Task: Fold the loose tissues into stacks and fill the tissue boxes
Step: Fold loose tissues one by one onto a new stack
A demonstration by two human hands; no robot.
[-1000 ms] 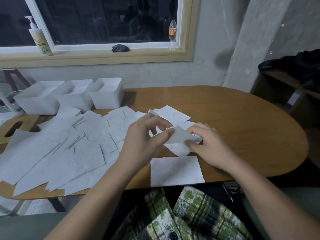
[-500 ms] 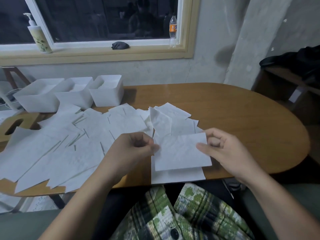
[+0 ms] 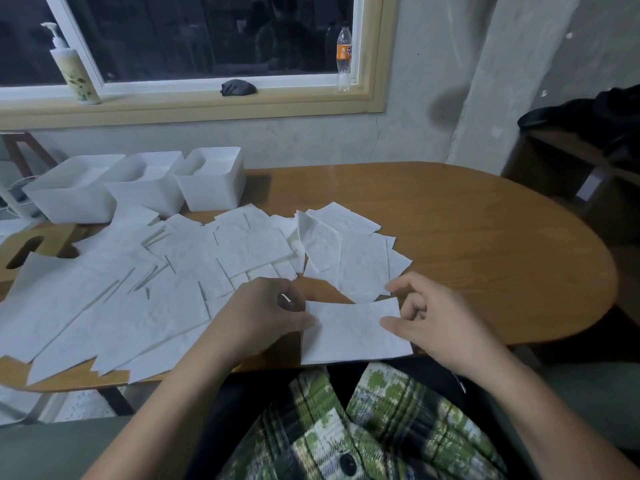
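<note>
A white tissue (image 3: 356, 332) is held between the two hands, at the near edge of the wooden table (image 3: 485, 258). Its left edge is pinched by the left hand (image 3: 263, 315), with the thumb laid on top and the fingers curled in. Its right edge is gripped by the right hand (image 3: 434, 325), with the thumb pressed on the sheet and the fingers curled behind it; the index finger is stretched out just past the tissue's far right corner. The far edge of the sheet sags in a shallow curve between the hands. Whether the sheet rests on the table or is held just above it cannot be told.

Loose tissues (image 3: 138, 292) are spread in overlapping layers to the left of the left hand, and more are fanned out just beyond both hands. Further beyond the left hand, three white tissue boxes (image 3: 211, 188) are lined up side by side, open at the top. A wooden lid (image 3: 20, 247) with an oval slot is partly covered by sheets far to the left of the left hand.

On the window sill well beyond the hands, a pump bottle (image 3: 74, 72) and an orange-labelled drink bottle (image 3: 344, 60) are stood upright. Green plaid cloth (image 3: 349, 427) is seen below the hands.
</note>
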